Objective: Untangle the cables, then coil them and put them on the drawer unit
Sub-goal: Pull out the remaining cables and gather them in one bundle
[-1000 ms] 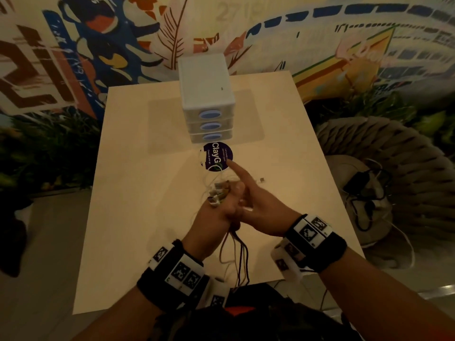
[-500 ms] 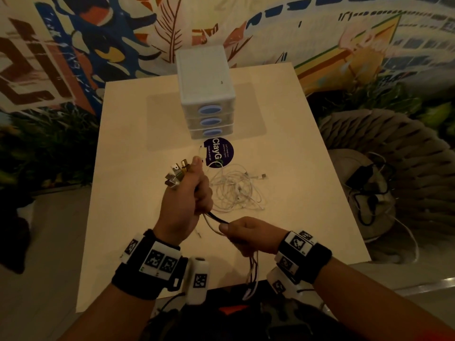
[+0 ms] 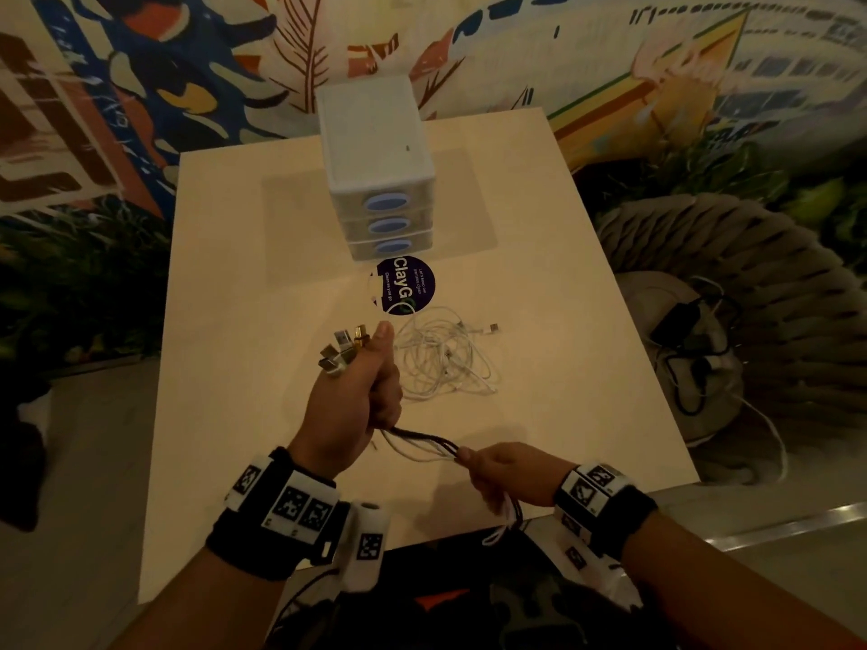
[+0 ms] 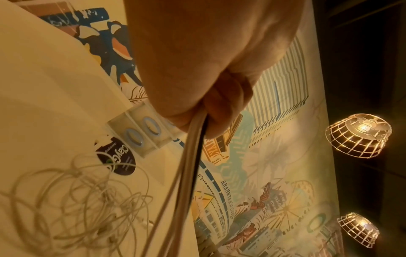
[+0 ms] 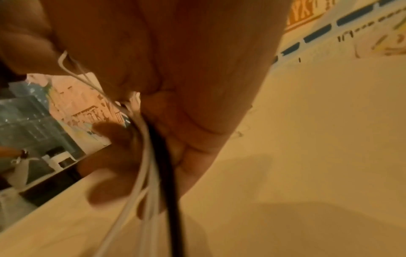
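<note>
Near the front edge of the pale wooden desk (image 3: 225, 415), the left hand (image 3: 349, 405) grips a bundle of black and white cables (image 3: 422, 445), fingers curled round it with metal plugs (image 3: 342, 351) sticking out above. Right of it, the right hand (image 3: 509, 471) pinches the same bundle. Beyond them lies a loose tangle of thin white cables (image 3: 445, 358), just before the white three-drawer plastic unit (image 3: 375, 171).

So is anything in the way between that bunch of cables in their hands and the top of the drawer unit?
Nothing visible: the drawer unit's top is bare, and only open table lies between it and the held cables.
</note>
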Tool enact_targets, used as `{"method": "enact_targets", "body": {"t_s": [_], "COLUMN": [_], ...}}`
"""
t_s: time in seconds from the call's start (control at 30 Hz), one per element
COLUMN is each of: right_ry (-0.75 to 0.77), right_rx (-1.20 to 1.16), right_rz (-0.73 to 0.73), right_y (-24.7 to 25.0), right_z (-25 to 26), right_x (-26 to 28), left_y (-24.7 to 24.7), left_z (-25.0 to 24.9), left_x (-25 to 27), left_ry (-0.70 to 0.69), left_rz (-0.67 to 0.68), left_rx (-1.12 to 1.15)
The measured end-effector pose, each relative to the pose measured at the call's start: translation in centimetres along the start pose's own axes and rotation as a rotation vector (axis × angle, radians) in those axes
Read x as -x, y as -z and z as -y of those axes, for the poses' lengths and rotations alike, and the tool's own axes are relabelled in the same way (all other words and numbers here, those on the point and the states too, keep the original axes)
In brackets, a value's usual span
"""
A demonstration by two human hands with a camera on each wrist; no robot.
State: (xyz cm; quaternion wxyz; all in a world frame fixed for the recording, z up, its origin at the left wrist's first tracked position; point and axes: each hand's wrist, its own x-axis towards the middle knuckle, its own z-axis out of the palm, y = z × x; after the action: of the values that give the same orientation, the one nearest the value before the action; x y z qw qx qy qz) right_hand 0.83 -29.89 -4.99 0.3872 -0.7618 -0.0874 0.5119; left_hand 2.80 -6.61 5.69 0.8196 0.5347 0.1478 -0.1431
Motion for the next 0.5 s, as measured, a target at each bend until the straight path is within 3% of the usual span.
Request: {"method": "enact_targets", "body": {"t_s": [0.07,0.13,0.23,0.33,0.4,0.5], "right_ry": [0.028,0.062,0.116,0.102,0.057,-0.044], "right_rx": [0.171,0.146,0.031,0.155,0.266,0.423], "right_rz": [-0.026,-0.124,-0.428,-0.704,-0.71,-0.598], "right_y": [0.9,2.7,6.7,11.3,13.7,15.3], "right_z": [0.2,0.7,1.7,1.9,1.9,2.1], "right_x": [-0.2,-0.5,-1.8,-4.4,-6.4,-9.0], "left_y": [0.0,0.1,-0.1,-0.2,-0.1,0.1], "left_z": [0.6,1.2,1.9,2.4,2.6,2.7], "left_x": [0.1,0.1,0.3,0.4,0.4,0.2], "left_ry": [0.03,0.055,0.092,0.122,0.14,0.155], "left_rz": [0.0,0.003,-0.004,-0.037,-0.059,-0.092], "left_rx": [0.007,0.012,-0.001,-0.024,-0.03,-0.04]}}
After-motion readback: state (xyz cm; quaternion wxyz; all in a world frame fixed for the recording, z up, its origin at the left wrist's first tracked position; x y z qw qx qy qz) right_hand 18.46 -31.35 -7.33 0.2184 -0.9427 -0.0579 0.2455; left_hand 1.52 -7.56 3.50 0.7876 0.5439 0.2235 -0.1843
